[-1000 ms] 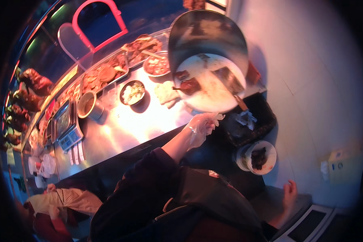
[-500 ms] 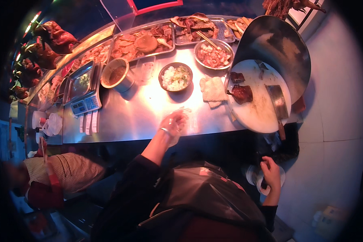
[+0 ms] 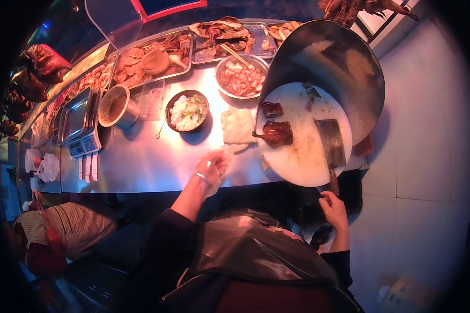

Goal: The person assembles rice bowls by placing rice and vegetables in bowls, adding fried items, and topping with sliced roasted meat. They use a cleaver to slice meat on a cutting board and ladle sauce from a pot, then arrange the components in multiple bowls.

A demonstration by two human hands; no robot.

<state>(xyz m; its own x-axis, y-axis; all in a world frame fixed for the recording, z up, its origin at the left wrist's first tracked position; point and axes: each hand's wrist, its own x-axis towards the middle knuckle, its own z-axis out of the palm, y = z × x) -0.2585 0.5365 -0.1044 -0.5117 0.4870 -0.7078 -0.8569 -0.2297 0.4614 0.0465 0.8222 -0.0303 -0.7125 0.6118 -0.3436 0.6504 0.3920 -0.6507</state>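
My left hand (image 3: 211, 169), in a clear plastic glove, hovers over the counter's front edge with loosely spread fingers and nothing visible in it. Just beyond lies a folded pale cloth (image 3: 237, 125), and left of that a dark bowl (image 3: 168, 117) of white rice with green bits. My bare right hand (image 3: 334, 211) is at the near end of a cleaver's (image 3: 331, 143) wooden handle, its fingers partly bent; I see no grip around the handle. The cleaver lies flat on a round white chopping board (image 3: 305, 156), beside a glossy dark-red piece of roast meat (image 3: 278, 134) and a smaller piece (image 3: 272, 109).
A curved metal guard (image 3: 368, 94) rises behind the board. A steel bowl (image 3: 219, 86) of chopped meat, meat trays (image 3: 189, 65), a sauce pot (image 3: 126, 121) and a scale (image 3: 84, 144) line the counter. Roast birds (image 3: 44, 63) hang at left, where another person's sleeve (image 3: 44, 258) shows.
The view has shifted right, so the counter things appear further left. My right hand has risen from below the counter to the cleaver's handle. My left hand is now closer to the cloth.
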